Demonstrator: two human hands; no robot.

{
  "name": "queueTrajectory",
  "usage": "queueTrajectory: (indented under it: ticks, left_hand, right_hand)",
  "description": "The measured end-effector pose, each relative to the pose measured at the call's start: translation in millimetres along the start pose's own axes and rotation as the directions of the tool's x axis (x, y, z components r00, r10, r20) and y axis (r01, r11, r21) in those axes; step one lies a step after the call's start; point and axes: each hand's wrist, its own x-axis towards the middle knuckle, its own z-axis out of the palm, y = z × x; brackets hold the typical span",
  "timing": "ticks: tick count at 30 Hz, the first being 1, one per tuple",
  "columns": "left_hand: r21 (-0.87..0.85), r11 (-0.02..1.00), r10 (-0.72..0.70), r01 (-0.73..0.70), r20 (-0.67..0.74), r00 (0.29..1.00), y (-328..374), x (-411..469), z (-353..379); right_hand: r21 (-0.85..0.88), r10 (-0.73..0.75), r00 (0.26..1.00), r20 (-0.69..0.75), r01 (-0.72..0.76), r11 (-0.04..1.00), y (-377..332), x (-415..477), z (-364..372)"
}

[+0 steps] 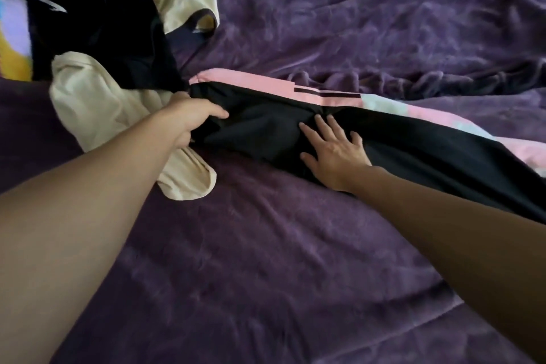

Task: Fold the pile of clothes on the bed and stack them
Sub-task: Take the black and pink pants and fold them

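While the unfolded pile (97, 38) of dark and cream clothes waits far left on the bed (266, 260), the left grip (195, 120) clenches one end of a black-and-pink garment (413, 154); the right grip (334, 151) lies released, flat on it. No folded stack shows; nearly everything seems left.

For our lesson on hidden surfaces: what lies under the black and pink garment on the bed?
The black and pink garment lies on the purple blanket, which shows round it. A cream garment meets its left end; whether that continues underneath is covered, like anything else there.
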Motion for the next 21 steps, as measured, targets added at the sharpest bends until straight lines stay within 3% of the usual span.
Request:
queueTrajectory:
  ticks: [3,5,8,11,14,17,19,21]
  left_hand:
    - [-0.06,0.989,0.127,-0.133,-0.095,0.987,28,-28,4]
    - [-0.079,0.956,0.274,-0.284,-0.113,0.955,54,-59,14]
    - [-0.011,0.884,0.468,-0.468,-0.007,0.884,86,-113,47]
    - [0.092,0.812,0.565,-0.577,0.127,0.815,94,-162,109]
    - [0.209,0.772,0.521,-0.6,0.332,0.786,80,-199,186]
    - [0.357,0.725,0.329,-0.589,0.571,0.752,49,-221,251]
    - [0.461,0.658,0.238,-0.595,0.623,0.745,25,-229,278]
    - [0.588,0.511,0.229,-0.627,0.609,0.759,5,-236,295]
  right_hand:
    - [0.069,-0.049,0.998,0.028,0.047,0.997,11,-3,-16]
    - [0.185,-0.015,0.998,-0.068,0.027,0.982,23,-19,-27]
    - [0.388,0.214,0.94,-0.266,-0.099,0.916,55,-62,-32]
    - [0.5,0.417,0.866,-0.277,-0.241,0.832,98,-113,-23]
    - [0.565,0.532,0.813,-0.235,-0.331,0.756,142,-156,-8]
    - [0.567,0.596,0.778,-0.198,-0.405,0.717,186,-189,8]
    - [0.557,0.624,0.757,-0.196,-0.438,0.706,217,-208,16]
    - [0.56,0.659,0.723,-0.205,-0.466,0.685,249,-229,19]
